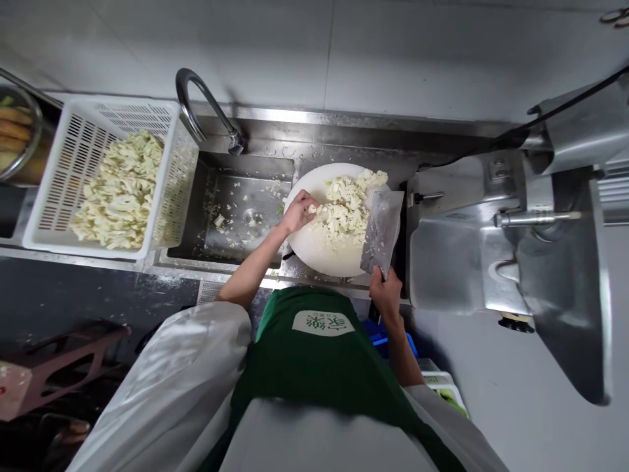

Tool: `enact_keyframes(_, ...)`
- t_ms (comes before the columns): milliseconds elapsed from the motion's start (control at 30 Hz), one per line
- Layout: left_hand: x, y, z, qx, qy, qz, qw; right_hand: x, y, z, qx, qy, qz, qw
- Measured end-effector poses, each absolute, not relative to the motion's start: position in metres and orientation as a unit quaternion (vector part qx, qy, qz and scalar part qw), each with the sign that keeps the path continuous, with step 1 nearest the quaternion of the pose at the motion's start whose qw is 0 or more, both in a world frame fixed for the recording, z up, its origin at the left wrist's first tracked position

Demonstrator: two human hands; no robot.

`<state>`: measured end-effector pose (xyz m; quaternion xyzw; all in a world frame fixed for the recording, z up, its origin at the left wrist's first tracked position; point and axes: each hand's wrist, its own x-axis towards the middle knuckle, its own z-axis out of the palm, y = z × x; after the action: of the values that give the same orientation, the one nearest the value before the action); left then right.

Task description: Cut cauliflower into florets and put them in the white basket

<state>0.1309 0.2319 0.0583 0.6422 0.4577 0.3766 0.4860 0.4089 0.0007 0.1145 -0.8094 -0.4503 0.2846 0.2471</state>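
My right hand [386, 290] grips the handle of a broad cleaver [382, 231], its flat blade standing at the right edge of a round white cutting board [322, 255]. Chopped cauliflower [346, 206] lies in a heap on the board, with small crumbs scattered round it. At the heap's left side, my left hand [299, 214] has its fingers closed on a small cauliflower piece [312, 209]. Part of those fingers is hidden from above.
A white perforated basket [164, 190] of cauliflower florets stands left of a steel sink [236, 190] dotted with scraps. A curved faucet [206, 98] arches over the sink. Close on the board's right is a metal slicing machine [447, 262]. A tiled wall runs behind.
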Motion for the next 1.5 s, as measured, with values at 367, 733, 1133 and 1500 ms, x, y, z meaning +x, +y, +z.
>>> enact_keyframes(367, 0.089, 0.198, 0.074, 0.435, 0.568, 0.553, 0.427, 0.403, -0.002, 0.122, -0.785, -0.539, 0.27, 0.142)
enact_keyframes(733, 0.107, 0.114, 0.031, 0.589, 0.518, 0.437, 0.439, 0.376, 0.012, 0.117, -0.656, -0.666, 0.331, -0.13)
enact_keyframes(1133, 0.108, 0.1, 0.006, 0.648, 0.503, 0.427, 0.38, 0.382, 0.02, 0.131, -0.609, -0.721, 0.284, -0.172)
enact_keyframes(1500, 0.103, 0.11, -0.001, 0.673, 0.508, 0.426, 0.327, 0.368, 0.045, 0.12, -0.6, -0.704, 0.336, -0.177)
